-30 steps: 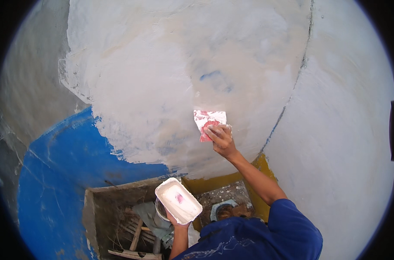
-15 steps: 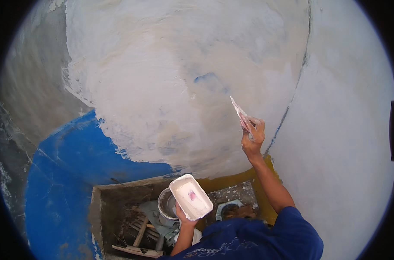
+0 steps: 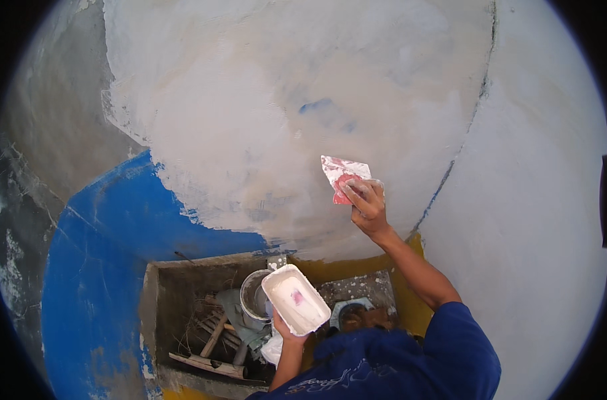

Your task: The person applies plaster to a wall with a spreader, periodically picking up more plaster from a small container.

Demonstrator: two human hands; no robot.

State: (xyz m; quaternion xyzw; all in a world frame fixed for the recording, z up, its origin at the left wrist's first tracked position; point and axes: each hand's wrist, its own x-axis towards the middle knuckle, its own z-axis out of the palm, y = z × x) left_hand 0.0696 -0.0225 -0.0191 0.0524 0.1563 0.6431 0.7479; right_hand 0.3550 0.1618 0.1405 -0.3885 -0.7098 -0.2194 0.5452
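Presently, right hand [image 3: 369,208] pinches red putty spreader [image 3: 344,171] near white-coated wall [image 3: 210,113]; left hand [image 3: 283,327] grasps white rectangular tub [image 3: 283,276].

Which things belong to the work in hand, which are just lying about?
In the work:
flat red scraper, right hand
white rectangular tub, left hand
whitish wall

Apparently lying about:
brown wooden sticks
crumpled greyish cloth
round grey bucket, role unclear

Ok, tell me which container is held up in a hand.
The pale rectangular tray with a pink smear inside, in the left hand; the other, a round bucket, is unheld.
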